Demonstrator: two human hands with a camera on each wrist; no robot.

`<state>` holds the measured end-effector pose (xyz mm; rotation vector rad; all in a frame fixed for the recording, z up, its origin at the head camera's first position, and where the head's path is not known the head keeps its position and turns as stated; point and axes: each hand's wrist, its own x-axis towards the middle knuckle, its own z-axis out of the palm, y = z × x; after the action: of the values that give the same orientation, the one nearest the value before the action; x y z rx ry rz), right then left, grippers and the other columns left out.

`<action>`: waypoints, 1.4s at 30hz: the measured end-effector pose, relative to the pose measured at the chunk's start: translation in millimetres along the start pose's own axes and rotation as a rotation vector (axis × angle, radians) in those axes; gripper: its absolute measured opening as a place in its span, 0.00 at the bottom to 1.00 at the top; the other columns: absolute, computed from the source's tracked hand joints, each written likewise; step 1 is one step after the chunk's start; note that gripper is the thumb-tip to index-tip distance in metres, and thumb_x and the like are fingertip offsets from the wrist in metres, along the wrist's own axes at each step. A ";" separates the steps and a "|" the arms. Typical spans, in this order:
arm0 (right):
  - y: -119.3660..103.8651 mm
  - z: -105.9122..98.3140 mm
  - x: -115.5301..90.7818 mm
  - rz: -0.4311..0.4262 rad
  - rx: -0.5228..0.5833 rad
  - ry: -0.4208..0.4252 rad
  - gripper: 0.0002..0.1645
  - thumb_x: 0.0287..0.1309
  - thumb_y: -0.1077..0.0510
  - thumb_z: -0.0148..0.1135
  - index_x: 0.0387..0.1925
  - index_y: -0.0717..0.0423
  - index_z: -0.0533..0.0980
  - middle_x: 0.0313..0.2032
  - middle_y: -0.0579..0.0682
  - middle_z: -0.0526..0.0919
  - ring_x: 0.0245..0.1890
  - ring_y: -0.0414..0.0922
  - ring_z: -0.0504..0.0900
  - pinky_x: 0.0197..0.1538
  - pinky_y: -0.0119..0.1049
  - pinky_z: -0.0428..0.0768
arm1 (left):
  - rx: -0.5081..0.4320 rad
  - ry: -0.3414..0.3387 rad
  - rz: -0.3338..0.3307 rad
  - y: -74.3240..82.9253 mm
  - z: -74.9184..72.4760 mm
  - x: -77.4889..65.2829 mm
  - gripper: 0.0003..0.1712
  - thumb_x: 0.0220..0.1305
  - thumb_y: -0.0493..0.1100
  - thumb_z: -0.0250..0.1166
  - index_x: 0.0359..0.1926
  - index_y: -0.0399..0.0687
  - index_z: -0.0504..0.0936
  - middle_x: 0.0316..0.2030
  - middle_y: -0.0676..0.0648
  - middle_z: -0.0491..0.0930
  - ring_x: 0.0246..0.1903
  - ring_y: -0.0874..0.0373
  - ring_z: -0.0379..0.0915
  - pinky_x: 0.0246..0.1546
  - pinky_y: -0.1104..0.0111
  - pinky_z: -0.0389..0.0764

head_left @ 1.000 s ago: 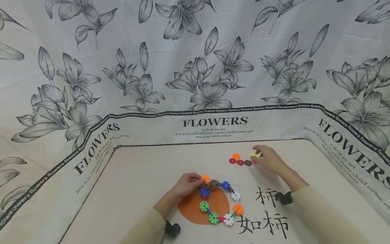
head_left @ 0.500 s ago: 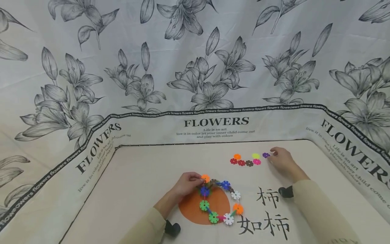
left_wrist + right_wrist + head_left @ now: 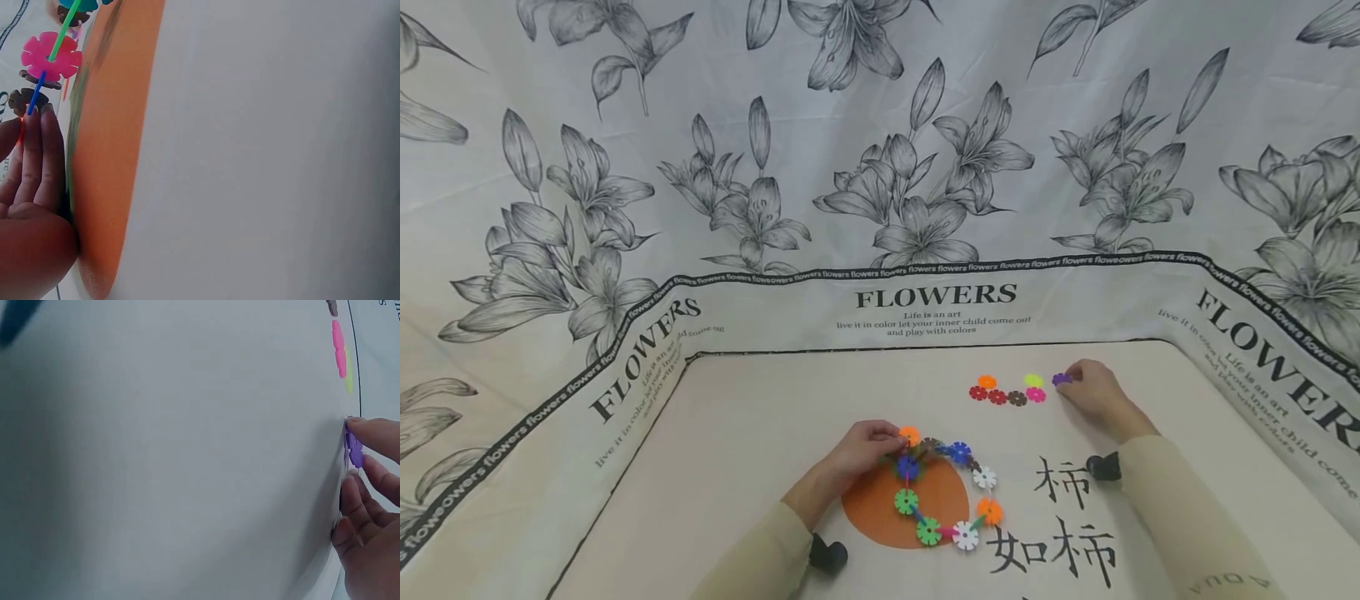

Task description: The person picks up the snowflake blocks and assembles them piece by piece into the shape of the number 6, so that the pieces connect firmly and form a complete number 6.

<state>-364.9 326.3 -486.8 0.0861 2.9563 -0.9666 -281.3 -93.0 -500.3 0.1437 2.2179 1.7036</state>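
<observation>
Beyond the ring [image 3: 928, 531] of linked flower discs and off to its right, pinches a purple disc [image 3: 1061, 379] in the right hand [image 3: 1097, 393], with fingertips clamped on it. Cannot tell about contact between that disc and the surface [image 3: 760, 433]. Differs from a second ago: then by the yellow disc [image 3: 1033, 380] and pink disc [image 3: 1036, 394], now at the loose piece farthest right of the ring. Suggests, as a judgement, having settled on a fresh piece for the ring, with joining not yet done.

At the ring's far left edge, grips an orange ring piece [image 3: 910, 435] in the left hand [image 3: 859, 448], with thumb and fingertips brought together on it. Matches the earlier views in that hold, so likely serves to steady the ring. Cannot tell about closure of the ring at that grip.

Farther out, beyond the ring, shows the yellow disc and pink disc near the purple disc but apart from it, then a brown disc [image 3: 1017, 398], two red discs [image 3: 997, 397] and a loose orange disc [image 3: 987, 382]. Under the ring, shows a printed orange circle [image 3: 876, 512]; to its right, black characters [image 3: 1064, 546].
</observation>
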 end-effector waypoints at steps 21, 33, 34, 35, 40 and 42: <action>-53.3 2.9 -44.2 -0.257 0.229 -0.120 0.19 0.68 0.60 0.65 0.55 0.69 0.78 0.37 0.59 0.87 0.34 0.49 0.84 0.40 0.36 0.85 | -0.031 0.007 -0.004 0.9 0.0 0.6 0.12 0.73 0.44 0.65 0.49 0.39 0.83 0.39 0.47 0.87 0.44 0.56 0.82 0.65 0.51 0.72; -103.6 27.2 -62.5 -0.382 0.439 -0.281 0.19 0.68 0.65 0.63 0.56 0.73 0.77 0.44 0.64 0.86 0.38 0.55 0.87 0.44 0.41 0.87 | -0.030 0.013 0.012 0.1 2.8 -0.4 0.10 0.72 0.42 0.65 0.47 0.39 0.84 0.38 0.47 0.87 0.41 0.56 0.81 0.59 0.56 0.77; -107.0 29.4 -62.9 -0.387 0.444 -0.291 0.19 0.68 0.65 0.63 0.56 0.73 0.77 0.45 0.64 0.86 0.38 0.55 0.87 0.43 0.40 0.87 | -0.028 0.014 0.012 0.2 3.0 -0.3 0.10 0.72 0.42 0.65 0.47 0.39 0.84 0.38 0.47 0.87 0.41 0.56 0.81 0.59 0.56 0.78; -110.6 31.7 -63.4 -0.393 0.456 -0.300 0.19 0.68 0.66 0.63 0.56 0.74 0.77 0.44 0.64 0.86 0.38 0.55 0.87 0.43 0.41 0.87 | -0.025 0.016 0.012 0.2 3.2 -0.1 0.10 0.72 0.42 0.65 0.47 0.39 0.84 0.38 0.47 0.87 0.41 0.56 0.81 0.59 0.56 0.78; -126.6 43.1 -64.7 -0.419 0.466 -0.325 0.18 0.67 0.66 0.62 0.55 0.73 0.77 0.42 0.65 0.86 0.36 0.54 0.87 0.42 0.39 0.87 | -0.022 0.024 -0.006 0.1 3.7 1.2 0.10 0.72 0.42 0.65 0.47 0.41 0.84 0.38 0.48 0.87 0.41 0.56 0.81 0.59 0.57 0.79; -132.7 47.6 -65.3 -0.426 0.461 -0.332 0.17 0.67 0.66 0.62 0.55 0.73 0.78 0.41 0.67 0.86 0.35 0.55 0.87 0.41 0.38 0.87 | -0.025 0.024 -0.008 0.0 3.7 1.1 0.10 0.72 0.42 0.65 0.47 0.40 0.84 0.38 0.47 0.87 0.41 0.56 0.81 0.59 0.57 0.78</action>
<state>-307.4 188.5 -444.0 -0.6494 2.4398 -1.5192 -281.1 -89.3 -501.4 0.1095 2.2102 1.7369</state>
